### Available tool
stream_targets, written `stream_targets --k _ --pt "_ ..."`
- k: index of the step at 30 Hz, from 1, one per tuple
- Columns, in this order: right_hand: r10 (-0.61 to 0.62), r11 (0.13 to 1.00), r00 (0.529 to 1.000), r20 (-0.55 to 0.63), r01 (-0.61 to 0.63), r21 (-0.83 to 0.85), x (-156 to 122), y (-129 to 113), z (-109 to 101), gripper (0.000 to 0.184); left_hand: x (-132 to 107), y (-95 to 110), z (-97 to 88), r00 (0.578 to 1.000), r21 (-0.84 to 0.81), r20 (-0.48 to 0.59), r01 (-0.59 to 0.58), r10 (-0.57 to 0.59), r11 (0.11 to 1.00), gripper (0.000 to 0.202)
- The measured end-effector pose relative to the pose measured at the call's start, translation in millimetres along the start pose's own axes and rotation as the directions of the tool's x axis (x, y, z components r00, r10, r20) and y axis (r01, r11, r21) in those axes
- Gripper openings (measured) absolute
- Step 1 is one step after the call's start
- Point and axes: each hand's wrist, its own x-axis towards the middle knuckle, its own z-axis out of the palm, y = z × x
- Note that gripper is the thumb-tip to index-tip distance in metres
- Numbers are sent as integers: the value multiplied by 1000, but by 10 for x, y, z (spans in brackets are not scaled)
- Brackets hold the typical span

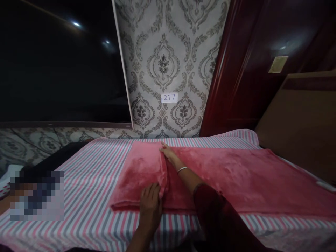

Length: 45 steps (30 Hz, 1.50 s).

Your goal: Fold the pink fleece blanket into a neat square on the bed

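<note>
A pink plush blanket (215,178) lies stretched out on a striped cloth, its left end folded over into a thicker panel. My left hand (150,201) is at the near end of that panel's loose edge, fingers curled over the fabric there. Farther back, my right hand (167,153) grips the far corner of the same edge, with a bangle on its wrist. The undersides of my fingers are hidden in the plush.
The striped cloth (84,175) covers the surface beneath. A large dark screen (60,63) stands at back left. A paper marked 277 (169,97) is on the patterned wall. A brown panel (301,122) borders the right side. A blurred patch (36,196) covers something at left.
</note>
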Motion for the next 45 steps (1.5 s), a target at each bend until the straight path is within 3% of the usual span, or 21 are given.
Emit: stream_targets --k 4,9,15,22,28,36,40,45 --pt "-105 993 994 -30 103 -56 70 -67 -2 63 103 13 -84 999 3 19 -27 27 1000 29" --pt "-258 955 951 -169 225 -195 -2 -34 -369 69 275 160 -123 998 -59 2 -55 56 997 33" --pt "-229 924 947 -227 139 -356 -241 295 -772 65 89 441 98 979 -176 193 -38 72 984 31" --pt "-248 913 951 -186 165 -373 -119 289 -764 57 106 479 92 970 -174 238 1 41 985 40" --pt "-228 911 948 -223 127 -392 -100 340 -807 52 26 567 234 947 -132 312 -40 79 990 40" --pt "-239 878 948 -211 118 -464 -422 363 -817 72 -53 581 266 944 -141 322 -32 76 989 41" --pt "-268 848 953 -143 163 -504 -644 421 -824 82 -37 631 249 927 -151 370 -4 60 988 44" --pt "-254 722 966 -42 161 -673 -883 462 -914 76 75 613 -22 886 -348 455 90 85 933 51"
